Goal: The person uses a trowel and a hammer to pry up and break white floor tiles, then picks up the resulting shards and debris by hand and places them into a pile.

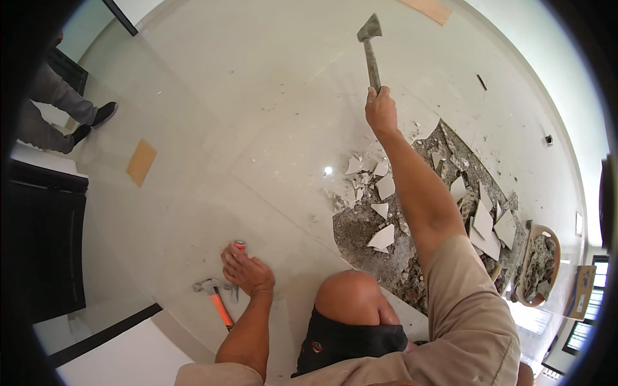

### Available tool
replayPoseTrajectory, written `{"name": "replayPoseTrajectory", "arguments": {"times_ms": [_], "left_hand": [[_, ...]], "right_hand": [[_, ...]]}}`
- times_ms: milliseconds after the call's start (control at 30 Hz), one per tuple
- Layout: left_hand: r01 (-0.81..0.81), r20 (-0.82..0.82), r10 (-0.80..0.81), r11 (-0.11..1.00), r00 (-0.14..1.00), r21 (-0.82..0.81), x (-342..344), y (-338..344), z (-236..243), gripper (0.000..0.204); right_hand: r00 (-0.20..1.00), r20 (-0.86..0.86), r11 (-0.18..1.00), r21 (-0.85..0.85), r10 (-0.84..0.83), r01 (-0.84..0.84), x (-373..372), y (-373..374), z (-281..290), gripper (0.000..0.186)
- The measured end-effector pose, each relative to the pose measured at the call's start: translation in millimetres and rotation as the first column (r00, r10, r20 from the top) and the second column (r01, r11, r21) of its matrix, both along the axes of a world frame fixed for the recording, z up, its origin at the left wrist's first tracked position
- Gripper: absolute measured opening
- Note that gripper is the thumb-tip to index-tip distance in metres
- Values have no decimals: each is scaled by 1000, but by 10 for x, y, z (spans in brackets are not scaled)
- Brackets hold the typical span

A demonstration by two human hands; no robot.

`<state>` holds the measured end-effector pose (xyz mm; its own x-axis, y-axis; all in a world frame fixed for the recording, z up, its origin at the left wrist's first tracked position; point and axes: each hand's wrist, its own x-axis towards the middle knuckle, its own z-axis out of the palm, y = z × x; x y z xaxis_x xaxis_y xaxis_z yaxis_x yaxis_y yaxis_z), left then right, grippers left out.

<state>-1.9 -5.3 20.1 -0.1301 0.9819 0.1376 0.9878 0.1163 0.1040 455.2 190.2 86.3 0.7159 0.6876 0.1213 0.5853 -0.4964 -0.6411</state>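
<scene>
My right hand (382,110) is stretched out ahead, closed round the handle of a worn grey hatchet (371,29) with its wide head pointing away from me. My left hand (248,268) is low over the floor, its fingers wrapped over a red-gripped tool (240,245) with a metal end; most of that tool is hidden under the hand. Beside the left hand lies a claw hammer (221,307) with an orange and black handle. Right of my knee, a patch of broken floor (360,231) shows rough grey mortar strewn with white tile shards (382,237).
A tub of rubble (539,267) stands at the right, with a cardboard box (581,293) beyond it. Flat brown pieces (141,163) lie on the pale tile floor. Another person's legs (64,96) are at the far left, near black furniture (48,244).
</scene>
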Motion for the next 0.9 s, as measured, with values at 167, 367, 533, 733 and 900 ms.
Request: {"name": "replayPoseTrajectory", "arguments": {"times_ms": [167, 367, 533, 733, 900], "left_hand": [[33, 43, -34, 999, 999, 7, 56, -13, 15, 65], [12, 24, -11, 1000, 1000, -19, 15, -3, 52, 65], [27, 44, -26, 1000, 999, -7, 57, -23, 33, 66], [20, 23, -20, 1000, 1000, -5, 32, -19, 20, 65], [43, 45, -42, 999, 998, -12, 59, -5, 23, 66]], "right_hand": [[981, -144, 931, -321, 132, -172, 374, 100, 106, 45], [998, 46, 999, 32, 33, -35, 43, 176, 104, 44], [984, -148, 950, -280, 101, -139, 341, 122, 143, 44], [989, 144, 997, 62, 38, -47, 182, 136, -72, 46], [993, 7, 962, -247, 117, -111, 404, 95, -196, 45]]}}
